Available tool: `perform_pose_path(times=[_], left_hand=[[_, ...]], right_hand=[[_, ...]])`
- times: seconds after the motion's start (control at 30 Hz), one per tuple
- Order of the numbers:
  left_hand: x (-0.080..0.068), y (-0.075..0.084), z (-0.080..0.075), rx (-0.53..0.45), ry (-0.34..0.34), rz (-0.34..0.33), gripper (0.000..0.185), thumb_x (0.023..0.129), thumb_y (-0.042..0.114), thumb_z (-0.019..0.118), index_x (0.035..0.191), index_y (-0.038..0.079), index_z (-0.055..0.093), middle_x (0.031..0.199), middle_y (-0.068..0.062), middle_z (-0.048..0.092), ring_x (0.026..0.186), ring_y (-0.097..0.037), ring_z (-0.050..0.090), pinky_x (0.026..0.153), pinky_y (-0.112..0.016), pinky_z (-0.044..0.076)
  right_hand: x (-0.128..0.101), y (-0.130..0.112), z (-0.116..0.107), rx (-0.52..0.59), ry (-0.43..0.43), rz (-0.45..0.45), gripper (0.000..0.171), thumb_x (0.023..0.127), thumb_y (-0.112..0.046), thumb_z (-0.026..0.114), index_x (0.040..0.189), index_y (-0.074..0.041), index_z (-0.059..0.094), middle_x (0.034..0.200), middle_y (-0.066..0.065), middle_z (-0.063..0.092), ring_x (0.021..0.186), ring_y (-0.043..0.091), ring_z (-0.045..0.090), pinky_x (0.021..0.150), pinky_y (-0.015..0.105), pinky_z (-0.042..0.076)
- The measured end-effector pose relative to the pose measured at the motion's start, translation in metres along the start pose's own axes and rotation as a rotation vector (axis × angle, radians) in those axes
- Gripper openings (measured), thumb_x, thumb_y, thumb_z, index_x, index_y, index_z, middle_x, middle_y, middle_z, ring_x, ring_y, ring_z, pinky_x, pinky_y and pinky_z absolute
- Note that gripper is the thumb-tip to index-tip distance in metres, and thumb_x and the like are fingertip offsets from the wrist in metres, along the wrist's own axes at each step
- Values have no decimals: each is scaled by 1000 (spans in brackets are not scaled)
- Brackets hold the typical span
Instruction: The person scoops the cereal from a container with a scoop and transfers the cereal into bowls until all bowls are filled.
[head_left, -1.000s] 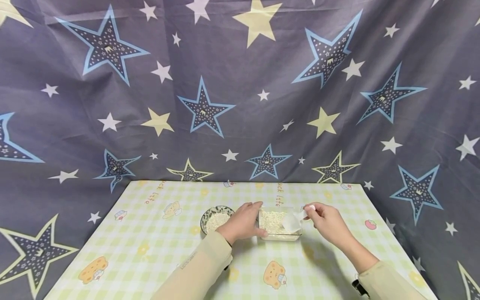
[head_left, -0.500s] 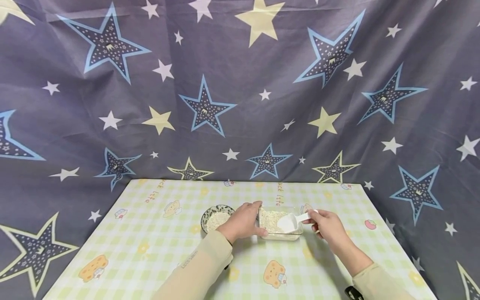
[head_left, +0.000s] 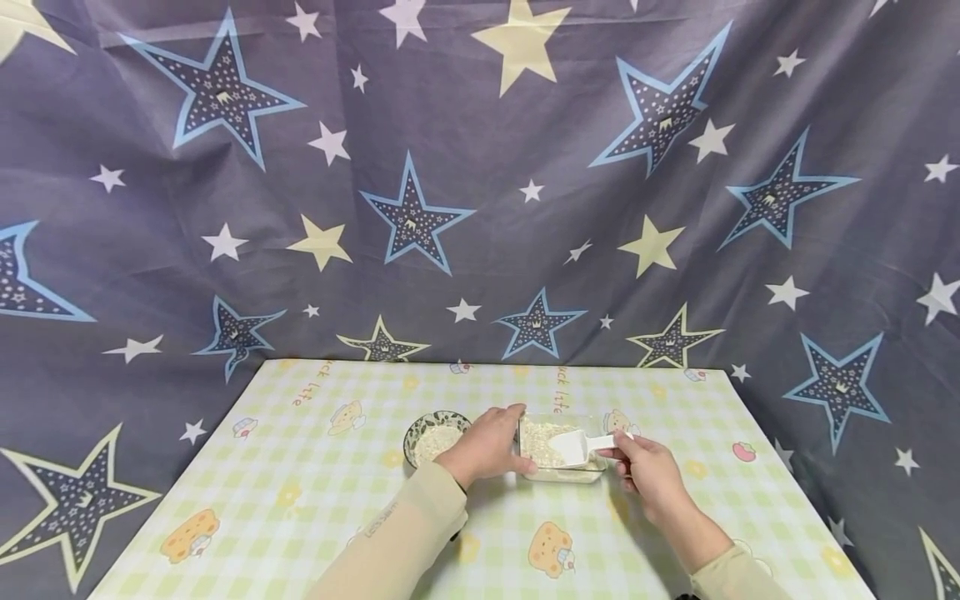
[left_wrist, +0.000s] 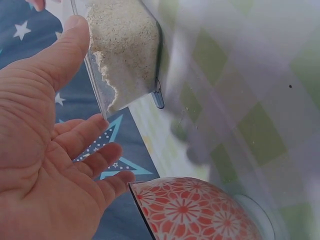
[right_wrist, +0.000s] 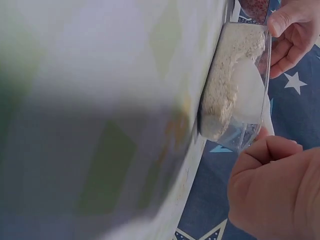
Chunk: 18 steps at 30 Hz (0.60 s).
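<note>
Left hand [head_left: 486, 446] lay spread against glass container [head_left: 564, 476]; right hand [head_left: 651, 472] was clamped on white scoop [head_left: 572, 448], which reached into pale flakes [head_left: 536, 440].

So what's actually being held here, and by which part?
The right hand holds the white scoop by its handle. The left hand touches the clear container at its left end; whether it grips firmly can't be told.

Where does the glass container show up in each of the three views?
Head: glass container low in the picture, just right of centre.
Left wrist: at the top, left of centre, cut off by the top edge.
Right wrist: right of centre, in the upper half.
Shared landmark: the left hand, touching its rim.
</note>
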<state>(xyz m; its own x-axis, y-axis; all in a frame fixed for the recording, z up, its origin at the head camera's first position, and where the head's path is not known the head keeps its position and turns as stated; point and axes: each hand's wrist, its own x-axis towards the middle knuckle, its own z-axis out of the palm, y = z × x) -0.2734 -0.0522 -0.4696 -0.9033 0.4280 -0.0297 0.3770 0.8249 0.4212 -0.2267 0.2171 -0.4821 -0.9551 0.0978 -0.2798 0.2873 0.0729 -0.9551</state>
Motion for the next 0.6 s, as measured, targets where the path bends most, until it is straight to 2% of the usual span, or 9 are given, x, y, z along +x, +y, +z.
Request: perform_pose_path(times=[0.33,0.6], left_hand=[[-3,1,-2,-28,6,-11,109,81,47,92,164,3,38,158,-20,56,147,-36,53,127,-48,43],[-2,1,-1,10,6,-3,107,82,49,91,163,4,39,156,-19,58,146,-35,54,125,-47,46]], right_hand=[[-2,4,5,38,-14,-5,48,116,-26,45,150,6,51,84,-13,79,58,-2,46,51,14,38],[-2,6,9,37,-18,-23,46,115,-30,50,141,7,59,85,-9,80,57,0,46,50,14,39]])
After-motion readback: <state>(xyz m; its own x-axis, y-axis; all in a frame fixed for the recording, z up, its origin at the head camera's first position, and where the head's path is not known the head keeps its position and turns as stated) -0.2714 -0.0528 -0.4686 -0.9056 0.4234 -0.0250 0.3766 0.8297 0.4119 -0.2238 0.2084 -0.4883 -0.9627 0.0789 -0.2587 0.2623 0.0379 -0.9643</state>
